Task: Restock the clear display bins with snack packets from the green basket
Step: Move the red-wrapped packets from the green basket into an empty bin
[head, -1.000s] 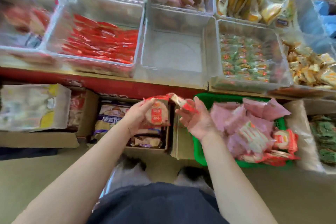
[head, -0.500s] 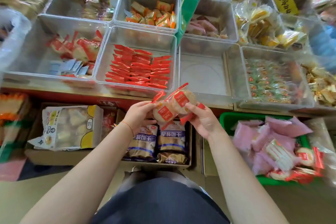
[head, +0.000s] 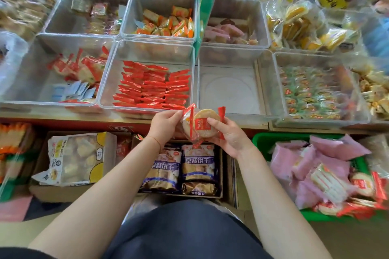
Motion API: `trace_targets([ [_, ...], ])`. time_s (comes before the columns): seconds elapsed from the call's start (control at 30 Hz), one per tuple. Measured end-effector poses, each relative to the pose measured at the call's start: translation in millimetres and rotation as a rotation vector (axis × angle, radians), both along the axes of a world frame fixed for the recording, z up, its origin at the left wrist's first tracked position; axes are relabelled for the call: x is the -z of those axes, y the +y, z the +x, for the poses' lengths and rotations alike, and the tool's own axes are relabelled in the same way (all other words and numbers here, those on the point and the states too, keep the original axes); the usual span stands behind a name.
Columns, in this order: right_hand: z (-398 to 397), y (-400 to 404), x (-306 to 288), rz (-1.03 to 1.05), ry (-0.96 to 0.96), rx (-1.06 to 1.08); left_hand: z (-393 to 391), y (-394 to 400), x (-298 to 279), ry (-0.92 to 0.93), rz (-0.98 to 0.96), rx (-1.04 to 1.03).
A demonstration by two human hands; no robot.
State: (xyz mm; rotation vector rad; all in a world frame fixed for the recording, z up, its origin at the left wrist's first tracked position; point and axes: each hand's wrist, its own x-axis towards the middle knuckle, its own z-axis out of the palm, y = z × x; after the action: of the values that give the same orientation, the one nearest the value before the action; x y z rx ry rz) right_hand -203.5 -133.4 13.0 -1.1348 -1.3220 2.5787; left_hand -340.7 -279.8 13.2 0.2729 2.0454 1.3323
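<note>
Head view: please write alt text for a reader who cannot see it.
Both hands, left hand and right hand, hold round cracker packets before clear display bins; the bin just beyond is empty. The green basket of packets sits at right.

There is one view only, from the camera on my head, so no second view overlaps it. It looks forward and steeply down, wide-angled, bending straight edges near the borders. My forearms rise from the bottom edge and my left hand (head: 163, 125) and right hand (head: 230, 135) meet near the middle, close to the lens. The clear display bins (head: 147, 48) fill the upper half, farther off; the green basket (head: 261, 143) sits low on my right
</note>
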Motion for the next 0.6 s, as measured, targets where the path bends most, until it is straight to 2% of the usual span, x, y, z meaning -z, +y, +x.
trace_targets([
  [0.07, 3, 7, 1, 0.020, -0.002, 0.007, -2, 4, 3, 0.325, -0.164, 0.108],
  [0.1, 4, 10, 1, 0.030, 0.002, 0.008, -2, 6, 3, 0.412, -0.217, 0.150],
  [0.17, 6, 16, 0, 0.044, 0.007, 0.001, -3, 8, 1, 0.424, -0.233, 0.202],
  [0.37, -13, 17, -3, 0.007, 0.006, -0.022, -21, 0, -2, 0.216, -0.188, 0.167],
  [0.4, -20, 12, -3, 0.000, 0.003, -0.024, -26, -5, -4, 0.144, -0.155, 0.148],
  [0.5, -43, -4, -5, -0.026, 0.016, -0.027, -49, -25, -10, -0.240, -0.019, 0.145],
  [0.6, -70, -25, -6, -0.038, 0.018, -0.031, -78, -46, -10, -0.377, -0.018, 0.306],
])
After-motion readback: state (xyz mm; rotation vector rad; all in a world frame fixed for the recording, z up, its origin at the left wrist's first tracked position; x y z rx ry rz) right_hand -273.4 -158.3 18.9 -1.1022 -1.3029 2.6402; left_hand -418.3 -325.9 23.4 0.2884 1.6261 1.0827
